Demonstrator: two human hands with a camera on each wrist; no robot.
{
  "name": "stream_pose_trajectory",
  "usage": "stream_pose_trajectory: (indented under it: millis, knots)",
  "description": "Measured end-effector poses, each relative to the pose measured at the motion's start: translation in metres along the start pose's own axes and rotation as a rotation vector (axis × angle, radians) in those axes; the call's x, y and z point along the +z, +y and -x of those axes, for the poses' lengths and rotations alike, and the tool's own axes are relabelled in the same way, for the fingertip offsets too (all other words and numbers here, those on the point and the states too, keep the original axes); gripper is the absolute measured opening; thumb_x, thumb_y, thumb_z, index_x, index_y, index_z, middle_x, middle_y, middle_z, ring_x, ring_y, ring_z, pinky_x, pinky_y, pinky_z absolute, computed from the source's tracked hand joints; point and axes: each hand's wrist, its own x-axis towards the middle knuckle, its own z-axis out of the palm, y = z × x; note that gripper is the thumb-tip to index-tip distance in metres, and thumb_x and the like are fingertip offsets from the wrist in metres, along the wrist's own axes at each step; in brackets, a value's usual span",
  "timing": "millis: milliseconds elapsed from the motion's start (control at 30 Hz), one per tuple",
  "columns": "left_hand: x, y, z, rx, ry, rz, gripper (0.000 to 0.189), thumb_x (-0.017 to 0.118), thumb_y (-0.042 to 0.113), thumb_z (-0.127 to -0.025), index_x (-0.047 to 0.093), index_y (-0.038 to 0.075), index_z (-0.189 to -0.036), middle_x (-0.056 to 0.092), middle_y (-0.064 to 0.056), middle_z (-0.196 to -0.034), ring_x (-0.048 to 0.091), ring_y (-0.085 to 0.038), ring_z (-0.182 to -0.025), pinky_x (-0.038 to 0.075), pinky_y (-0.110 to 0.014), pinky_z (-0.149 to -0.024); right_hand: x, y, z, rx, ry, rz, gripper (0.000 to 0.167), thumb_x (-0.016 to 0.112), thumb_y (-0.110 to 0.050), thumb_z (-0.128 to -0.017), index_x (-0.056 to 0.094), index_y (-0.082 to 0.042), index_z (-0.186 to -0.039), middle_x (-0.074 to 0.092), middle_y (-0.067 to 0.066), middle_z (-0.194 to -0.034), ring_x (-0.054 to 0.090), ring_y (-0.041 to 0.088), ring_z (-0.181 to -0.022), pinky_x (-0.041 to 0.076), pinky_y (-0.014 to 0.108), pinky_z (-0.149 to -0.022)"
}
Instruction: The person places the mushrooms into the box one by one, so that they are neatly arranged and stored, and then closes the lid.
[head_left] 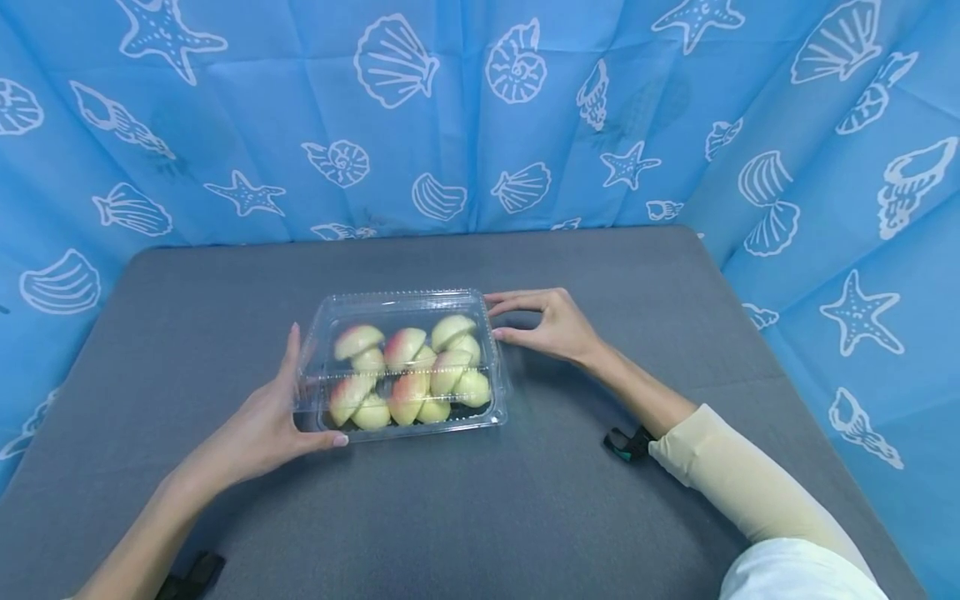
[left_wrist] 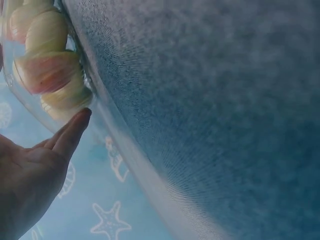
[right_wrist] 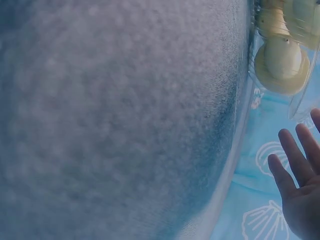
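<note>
A clear plastic clamshell box (head_left: 408, 302) sits on the table in the head view, its transparent lid over the contents. Inside are several rounded, fruit-like pieces (head_left: 408, 398), pale yellow-green with a red blush, stacked in rows. My left hand (head_left: 266, 425) is at the box's left side, thumb stretched along the front corner and fingers along the side. At the far right corner is my right hand (head_left: 551, 325), its fingertips and thumb right at the box's edge. The right wrist view shows the right fingers (right_wrist: 296, 155) spread and extended, below the box.
The grey table (head_left: 600, 517) extends around the box. Behind and to the right hangs a blue curtain (head_left: 465, 108) with white shells and starfish. Black straps (head_left: 628, 444) are on both wrists, and a pale sleeve (head_left: 750, 475) covers the right forearm.
</note>
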Motion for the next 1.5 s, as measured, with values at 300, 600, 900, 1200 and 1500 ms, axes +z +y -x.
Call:
stream_pose_trajectory:
  millis: [300,600,900,1200,1500]
  knots:
    - [-0.007,-0.004,0.009,0.027,-0.042,-0.023,0.131,0.084,0.055,-0.073,-0.009,0.024,-0.160,0.020,-0.029,-0.159,0.051,-0.050,-0.125,0.043,-0.066,-0.097,0.001,0.003,0.004,0.011,-0.047,0.047,0.035,0.082,-0.032,-0.082,0.076,-0.017,-0.114,0.064,-0.002,-0.133,0.059,0.018,-0.124,0.042,0.039,-0.108]
    - [-0.011,-0.004,0.018,0.014,-0.092,0.101,0.109,0.075,0.048,-0.085,0.003,0.021,-0.161,0.027,-0.034,-0.154,0.054,-0.048,-0.123,0.049,-0.057,-0.095,0.002,-0.008,0.010,0.073,-0.069,0.090,0.041,0.083,-0.031,-0.083,0.073,-0.013,-0.118,0.067,0.004,-0.128,0.068,0.020,-0.107,0.053,0.038,-0.095]
    - [-0.012,-0.002,0.022,0.051,-0.099,0.221,0.091,0.071,0.030,-0.094,0.012,0.013,-0.161,0.035,-0.024,-0.155,0.062,-0.030,-0.116,0.055,-0.035,-0.090,0.006,-0.035,0.018,0.233,-0.128,0.108,0.044,0.075,-0.023,-0.091,0.065,-0.011,-0.132,0.069,-0.002,-0.095,0.065,0.007,-0.072,0.055,0.027,-0.063]
    - [-0.008,-0.001,0.020,0.036,-0.112,0.265,0.096,0.075,0.020,-0.090,0.011,0.008,-0.160,0.037,-0.026,-0.152,0.068,-0.009,-0.087,0.057,-0.029,-0.067,0.002,-0.054,0.031,0.466,-0.404,-0.285,0.087,0.069,-0.010,-0.093,0.016,-0.020,-0.161,0.065,0.008,-0.107,0.070,0.028,-0.082,0.060,0.040,-0.069]
    - [-0.010,0.000,0.020,-0.016,-0.141,0.346,0.098,0.075,0.015,-0.089,0.008,0.013,-0.161,0.045,-0.026,-0.144,0.068,-0.021,-0.075,0.057,-0.028,-0.074,0.009,-0.058,0.039,0.564,-0.458,-0.492,0.102,0.070,-0.006,-0.091,0.000,-0.031,-0.161,0.061,0.017,-0.103,0.069,0.035,-0.081,0.060,0.048,-0.070]
